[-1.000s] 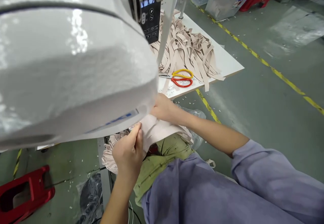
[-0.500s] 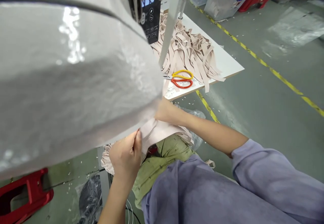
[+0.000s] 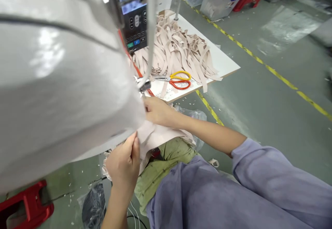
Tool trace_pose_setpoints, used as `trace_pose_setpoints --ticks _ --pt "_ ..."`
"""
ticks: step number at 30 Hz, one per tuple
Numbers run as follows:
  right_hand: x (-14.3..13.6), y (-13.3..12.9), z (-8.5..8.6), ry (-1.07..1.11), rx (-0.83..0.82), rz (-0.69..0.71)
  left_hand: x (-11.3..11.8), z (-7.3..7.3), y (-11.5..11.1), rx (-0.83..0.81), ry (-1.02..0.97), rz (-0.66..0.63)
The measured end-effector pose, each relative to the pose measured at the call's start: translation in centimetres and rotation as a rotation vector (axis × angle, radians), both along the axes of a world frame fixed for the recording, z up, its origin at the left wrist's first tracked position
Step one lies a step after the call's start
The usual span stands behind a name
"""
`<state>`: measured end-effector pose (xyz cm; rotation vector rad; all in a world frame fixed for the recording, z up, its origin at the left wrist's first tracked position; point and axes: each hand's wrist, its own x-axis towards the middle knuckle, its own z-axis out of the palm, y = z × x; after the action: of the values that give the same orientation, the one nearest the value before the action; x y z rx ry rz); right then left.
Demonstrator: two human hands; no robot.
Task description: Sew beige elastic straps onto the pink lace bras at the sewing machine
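Note:
Pale pink fabric (image 3: 162,137) drapes over my lap and runs up under the sewing machine (image 3: 77,94), whose big white body blurs across the left of the head view. My left hand (image 3: 124,161) pinches the fabric's near edge between thumb and fingers. Further up, beside the machine's presser area, my right hand (image 3: 159,111) is closed on the same cloth, its fingertips partly hidden by the machine. Scissors (image 3: 180,80) with one yellow and one red handle lie on the white table (image 3: 228,65), just beyond my right hand.
A heap of pale pink fabric strips (image 3: 181,49) covers much of the table. Above it hangs the machine's control panel (image 3: 136,25). A clear plastic bin (image 3: 220,1) stands on the floor behind, and a red stool (image 3: 28,201) is at lower left. Yellow tape (image 3: 259,61) crosses the floor.
The view has shifted, so the machine sits further left and more of the control panel and presser area shows. My right hand's fingers have come into sight. Both hands keep hold of the fabric.

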<state>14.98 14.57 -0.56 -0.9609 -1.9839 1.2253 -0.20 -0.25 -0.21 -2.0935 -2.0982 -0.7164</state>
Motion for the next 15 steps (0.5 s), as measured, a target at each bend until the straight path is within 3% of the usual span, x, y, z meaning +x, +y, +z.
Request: trace_pose_setpoints --ticks 3,6,15 --pt "0.00 0.05 -0.75 0.017 0.009 -0.013 -0.17 -0.10 -0.16 0.028 0.063 0.034" --pt "-0.01 -0.14 -1.13 0.036 0.004 -0.050 -0.35 -0.14 -0.35 0.050 0.100 -0.016" --pt "-0.06 -0.57 -0.66 0.028 -0.040 -0.064 -0.66 -0.04 -0.62 0.088 0.115 -0.079"
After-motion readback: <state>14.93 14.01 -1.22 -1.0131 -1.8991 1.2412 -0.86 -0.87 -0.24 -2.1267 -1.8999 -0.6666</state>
